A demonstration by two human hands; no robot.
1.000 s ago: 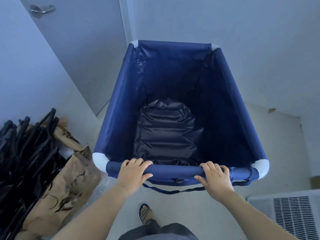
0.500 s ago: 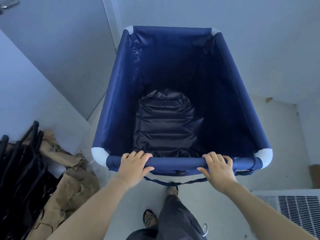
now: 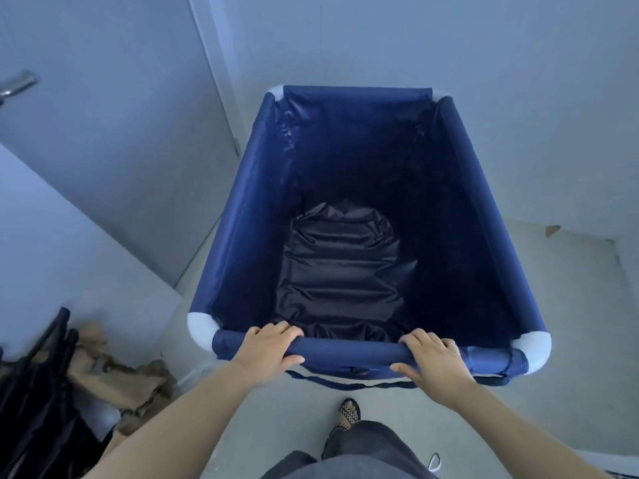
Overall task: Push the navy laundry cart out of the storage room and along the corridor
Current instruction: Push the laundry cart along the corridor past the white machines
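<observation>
The navy laundry cart (image 3: 242, 236) fills the middle of the head view, a deep fabric bin with white corner caps and a crumpled dark liner at its bottom. My left hand (image 3: 268, 350) grips the near top rail left of centre. My right hand (image 3: 434, 363) grips the same rail right of centre, fingers curled over it. The cart's far end points at a pale wall, close to the door's edge. Its wheels are hidden.
A closed grey door (image 3: 114, 133) with a metal lever handle (image 3: 17, 84) stands at the left. Dark bags and crumpled brown paper (image 3: 103, 371) lie on the floor at lower left. A pale wall (image 3: 449, 39) rises ahead. My sandalled foot (image 3: 349, 414) is behind the cart.
I have stepped forward with the cart; the floor vent at lower right has left the view and the bag pile has slid further left. Both hands keep their grip on the rail.
</observation>
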